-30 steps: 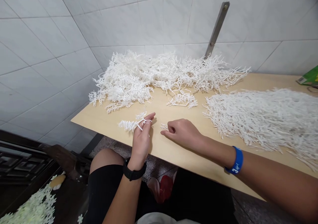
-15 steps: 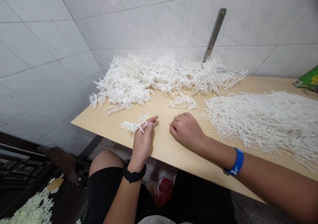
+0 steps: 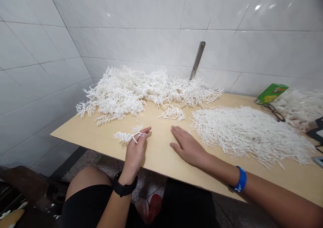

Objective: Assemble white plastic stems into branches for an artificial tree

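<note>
My left hand [image 3: 136,147] pinches a small white branching plastic sprig [image 3: 124,136] between thumb and fingers, over the front part of the wooden tabletop [image 3: 156,150]. The sprig's comb-like end points left. My right hand [image 3: 189,147] is palm down at the tabletop, fingers stretched out and thumb apart, with nothing seen in it. Just behind the hands lies a small loose clump of white sprigs [image 3: 173,113]. A big tangled heap of white sprigs [image 3: 126,90] spreads along the wall. To the right of my right hand is a flat layer of white sprigs [image 3: 247,130].
A green carton [image 3: 272,94] and dark-framed glasses [image 3: 275,112] are at the back right, with another white pile [image 3: 302,103] beyond. A metal bar [image 3: 197,60] stands against the tiled wall. The table's front edge runs just before my legs.
My view has turned right and up, bringing in the glasses and the far pile. My right hand has gone from curled to stretched-out fingers. The left still pinches the sprig.
</note>
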`<state>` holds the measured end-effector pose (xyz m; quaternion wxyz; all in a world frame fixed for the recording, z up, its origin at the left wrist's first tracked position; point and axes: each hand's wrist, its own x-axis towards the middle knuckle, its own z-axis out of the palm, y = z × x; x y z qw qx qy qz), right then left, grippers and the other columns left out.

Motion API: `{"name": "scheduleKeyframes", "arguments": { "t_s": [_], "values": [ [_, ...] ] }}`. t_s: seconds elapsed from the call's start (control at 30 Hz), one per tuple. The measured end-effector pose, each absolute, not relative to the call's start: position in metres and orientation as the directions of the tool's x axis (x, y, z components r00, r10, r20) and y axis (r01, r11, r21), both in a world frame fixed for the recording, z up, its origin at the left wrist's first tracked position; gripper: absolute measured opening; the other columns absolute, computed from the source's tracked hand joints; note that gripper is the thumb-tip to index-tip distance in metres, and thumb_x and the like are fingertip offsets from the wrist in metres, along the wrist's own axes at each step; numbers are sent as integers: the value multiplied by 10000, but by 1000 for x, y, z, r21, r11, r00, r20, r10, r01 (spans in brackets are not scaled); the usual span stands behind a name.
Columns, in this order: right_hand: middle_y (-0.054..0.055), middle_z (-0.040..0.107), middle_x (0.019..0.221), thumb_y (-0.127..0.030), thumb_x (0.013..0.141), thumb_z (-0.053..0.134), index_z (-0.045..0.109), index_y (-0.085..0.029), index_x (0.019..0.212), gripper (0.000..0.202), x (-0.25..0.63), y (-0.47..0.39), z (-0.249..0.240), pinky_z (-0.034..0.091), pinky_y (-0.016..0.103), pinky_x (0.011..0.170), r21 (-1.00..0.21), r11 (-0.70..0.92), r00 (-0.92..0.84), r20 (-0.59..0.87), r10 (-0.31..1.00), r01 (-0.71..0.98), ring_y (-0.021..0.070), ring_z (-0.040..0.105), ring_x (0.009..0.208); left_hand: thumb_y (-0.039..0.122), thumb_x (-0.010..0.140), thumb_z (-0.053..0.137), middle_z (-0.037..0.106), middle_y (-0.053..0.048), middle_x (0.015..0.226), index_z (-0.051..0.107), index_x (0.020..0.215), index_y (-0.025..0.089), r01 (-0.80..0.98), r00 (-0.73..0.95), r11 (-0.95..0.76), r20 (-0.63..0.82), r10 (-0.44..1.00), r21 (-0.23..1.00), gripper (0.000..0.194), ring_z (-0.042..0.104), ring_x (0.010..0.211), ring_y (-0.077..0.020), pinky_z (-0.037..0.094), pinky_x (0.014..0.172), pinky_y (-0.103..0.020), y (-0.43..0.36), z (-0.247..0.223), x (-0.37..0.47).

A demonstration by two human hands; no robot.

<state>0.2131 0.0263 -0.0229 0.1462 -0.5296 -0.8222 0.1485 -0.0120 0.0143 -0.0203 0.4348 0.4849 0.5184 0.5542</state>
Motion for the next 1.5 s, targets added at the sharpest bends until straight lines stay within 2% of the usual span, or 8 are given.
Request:
{"name": "scheduleKeyframes", "arguments": {
  "t_s": [0.23,0.4,0.6,0.87,0.97,1.13,1.33,1.5],
  "values": [
    [163,576,1394,-295,967,472,521,-163,1382,438,228,17,-8,440,543,1091,-444,496,-378,331,865,747,287,540,1296,468,927,531,702,-98,1242,740,1134,243,206,296,-140,75,952,968,370,581,1255,-290,406,1083,-425,4,-4,-12],
    [133,607,1338,-347,940,573,518,-201,1375,463,199,25,13,486,448,1030,-604,694,-583,421,695,392,234,573,1229,382,948,517,752,-59,1090,764,1063,275,297,400,-331,198,895,896,292,670,1025,-253,481,965,-366,2,-2,-10],
    [65,673,984,-265,913,589,688,-192,1074,203,187,27,-2,518,320,830,-781,591,-548,410,729,203,165,644,891,334,949,496,743,-24,893,749,812,244,428,497,-381,139,857,820,302,658,899,-227,474,870,-309,-1,2,-6],
    [-12,566,709,-321,870,602,595,-171,880,151,190,33,-9,449,253,600,-969,217,-367,161,916,119,120,531,636,413,948,523,694,-47,854,664,836,199,202,329,-170,97,939,964,280,643,870,-211,475,860,-312,8,6,-8],
    [-18,558,693,-337,853,627,589,-173,865,169,188,32,-10,446,249,587,-985,165,-345,135,929,58,124,539,635,417,900,615,685,-83,1133,639,1097,223,149,234,-147,110,966,978,277,625,1103,-240,470,975,-343,9,-3,-6],
    [-4,624,752,-262,873,603,602,-185,868,77,185,22,-9,465,248,647,-947,298,-313,248,917,121,123,579,674,406,803,751,364,-111,1585,373,1506,260,326,293,-254,158,943,911,812,327,1461,-314,266,1197,-442,6,-16,-1],
    [11,666,782,-193,883,568,623,-184,869,57,186,16,-9,481,241,667,-803,545,-464,397,791,242,124,593,682,406,957,535,590,-100,1404,526,1423,266,409,356,-347,202,912,844,486,521,1320,-298,381,1125,-433,4,-12,3],
    [21,691,818,-221,907,575,647,-174,903,86,186,17,-8,489,239,688,-839,497,-498,341,797,222,124,608,700,391,1020,378,633,-82,1355,632,1321,258,355,322,-298,183,929,886,416,564,1271,-273,440,1074,-403,2,-7,5]
  ]
}}
